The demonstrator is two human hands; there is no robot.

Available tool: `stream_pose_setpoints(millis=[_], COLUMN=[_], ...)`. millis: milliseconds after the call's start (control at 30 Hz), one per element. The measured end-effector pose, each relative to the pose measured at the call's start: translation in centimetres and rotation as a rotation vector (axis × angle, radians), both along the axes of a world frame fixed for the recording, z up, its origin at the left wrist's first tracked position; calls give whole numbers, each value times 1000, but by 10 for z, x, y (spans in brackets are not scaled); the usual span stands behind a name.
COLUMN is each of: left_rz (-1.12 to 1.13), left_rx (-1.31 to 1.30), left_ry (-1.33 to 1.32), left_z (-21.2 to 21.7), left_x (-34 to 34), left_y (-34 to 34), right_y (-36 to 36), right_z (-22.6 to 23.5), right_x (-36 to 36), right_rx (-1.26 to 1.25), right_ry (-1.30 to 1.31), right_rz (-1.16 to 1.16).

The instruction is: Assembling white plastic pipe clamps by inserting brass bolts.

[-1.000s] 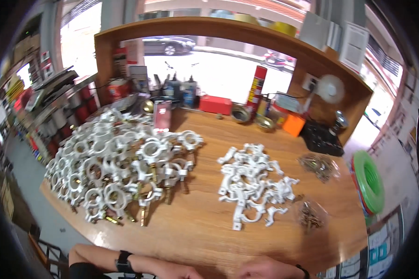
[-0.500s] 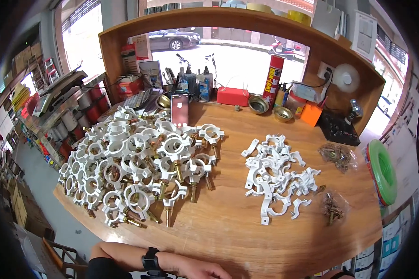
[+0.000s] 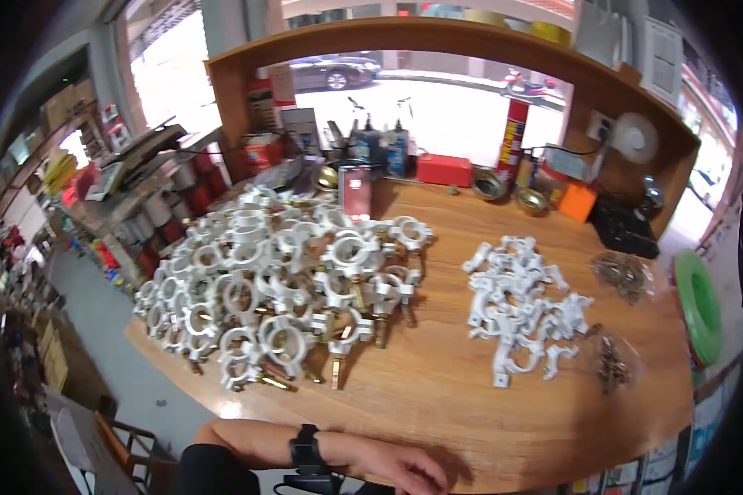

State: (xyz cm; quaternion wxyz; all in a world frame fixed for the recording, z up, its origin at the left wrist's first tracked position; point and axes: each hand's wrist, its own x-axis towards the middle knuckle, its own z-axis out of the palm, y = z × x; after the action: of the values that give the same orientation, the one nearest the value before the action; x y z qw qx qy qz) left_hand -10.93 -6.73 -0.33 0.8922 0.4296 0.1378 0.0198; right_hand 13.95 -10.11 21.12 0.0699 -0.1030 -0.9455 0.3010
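My left hand rests palm down at the table's front edge, a dark watch on its wrist. Its fingers look loosely stretched and a little apart, with nothing seen in them; the tips are slightly blurred. Beyond it on the left lies a large heap of white ring pipe clamps, many with brass-coloured bolts attached. To the right is a smaller pile of loose white half-clamps. Two clear plastic bags, one of metal screws and another of brass-coloured bolts, lie beside that pile. My right hand is out of view.
A phone stands behind the heap. Along the back are a red box, metal bowls, a red spray can and a black tray. A green hose coil hangs off the right edge; a chair stands lower left.
The whole view has shifted, so the table sits farther right in it. My left hand shows more fully above the lower edge. The clamp piles look unchanged.
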Motion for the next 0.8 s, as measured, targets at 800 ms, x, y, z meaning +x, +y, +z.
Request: stream_pose_setpoints(millis=[800], left_rz=[348], left_rx=[-29], left_ry=[-291], left_z=[-4], left_x=[-4], left_y=[26], right_y=[71], right_z=[-201], right_x=[-11], right_rx=[-1606], right_ry=[158], right_rz=[-588])
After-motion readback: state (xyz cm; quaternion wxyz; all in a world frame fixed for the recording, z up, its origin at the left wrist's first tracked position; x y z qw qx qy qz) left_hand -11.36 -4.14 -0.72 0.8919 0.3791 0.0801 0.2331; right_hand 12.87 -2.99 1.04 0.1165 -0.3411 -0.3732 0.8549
